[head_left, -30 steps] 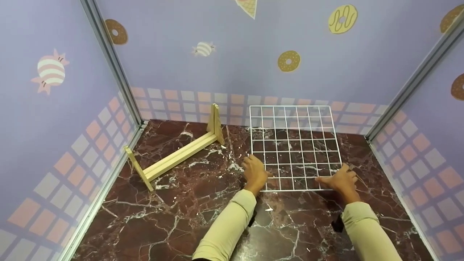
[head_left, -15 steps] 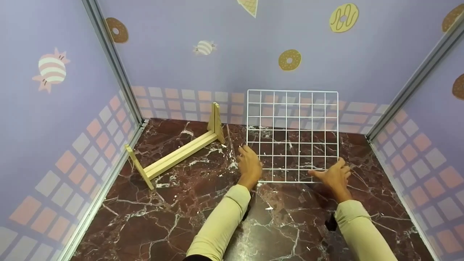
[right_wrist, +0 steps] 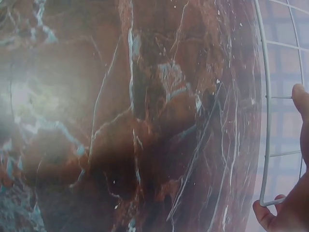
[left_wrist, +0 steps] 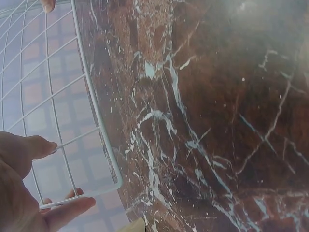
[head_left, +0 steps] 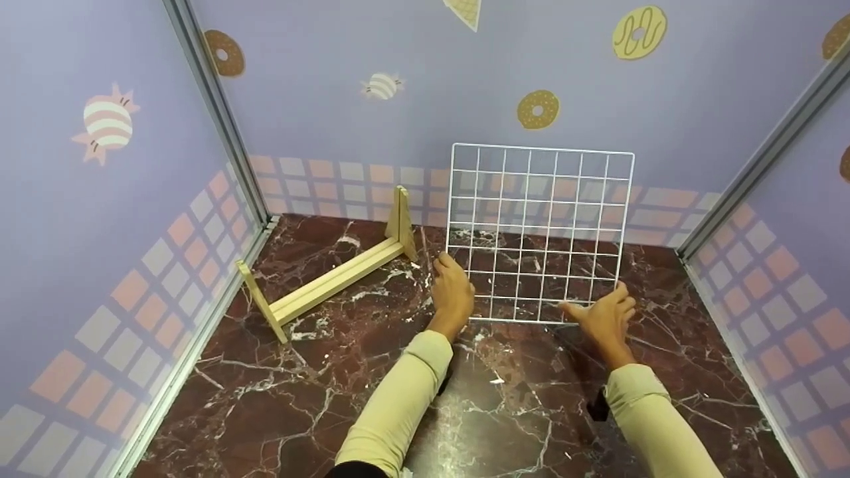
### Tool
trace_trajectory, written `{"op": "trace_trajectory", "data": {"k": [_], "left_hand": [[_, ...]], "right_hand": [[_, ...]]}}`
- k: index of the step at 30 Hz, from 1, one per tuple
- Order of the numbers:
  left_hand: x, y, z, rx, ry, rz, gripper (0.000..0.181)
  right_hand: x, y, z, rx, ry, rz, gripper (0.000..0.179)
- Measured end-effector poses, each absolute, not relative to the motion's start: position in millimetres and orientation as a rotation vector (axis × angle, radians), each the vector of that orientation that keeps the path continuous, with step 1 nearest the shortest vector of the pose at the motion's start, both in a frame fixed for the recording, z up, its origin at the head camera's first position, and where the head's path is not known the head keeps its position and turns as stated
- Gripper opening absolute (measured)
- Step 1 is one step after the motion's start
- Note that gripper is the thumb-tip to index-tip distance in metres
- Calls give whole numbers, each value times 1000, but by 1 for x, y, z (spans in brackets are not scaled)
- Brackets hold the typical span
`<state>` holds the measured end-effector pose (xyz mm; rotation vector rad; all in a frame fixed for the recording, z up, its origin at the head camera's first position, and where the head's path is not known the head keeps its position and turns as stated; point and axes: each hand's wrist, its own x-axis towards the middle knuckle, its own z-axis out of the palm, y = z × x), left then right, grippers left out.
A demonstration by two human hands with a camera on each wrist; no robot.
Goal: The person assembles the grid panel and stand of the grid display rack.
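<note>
Left hand (head_left: 453, 292): pinching the wire grid (head_left: 522, 226) — left side
Right hand (head_left: 605, 322): pinching its right side
Wooden stand (head_left: 337, 281): farther left — apart

Wrist-view grid (left_wrist: 52, 97) cropped, cone (head_left: 466, 10) cut off

Dark red marbled surface (head_left: 265, 411), wooden stand (head_left: 339, 281) on it, white flecks (head_left: 497, 381)

The left hand (left_wrist: 14, 188) grips a white wire grid (left_wrist: 52, 96) by its edge.
</note>
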<state>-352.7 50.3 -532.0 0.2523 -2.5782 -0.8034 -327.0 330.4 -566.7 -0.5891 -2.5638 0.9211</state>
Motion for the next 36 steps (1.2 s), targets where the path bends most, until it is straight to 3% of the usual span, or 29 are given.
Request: {"op": "trace_trajectory", "data": {"k": [6, 16, 36], "left_hand": [[-356, 43, -526, 199, -2543, -826, 69], [-357, 31, -519, 169, -2555, -1019, 106], [-360, 16, -498, 91, -2396, -1048, 104]], "right_hand": [[-330, 323, -561, -580, -2519, 945, 136], [-332, 315, -556, -555, -2463, 966, 135], [-343, 296, -542, -484, -2299, 1014, 140]]}}
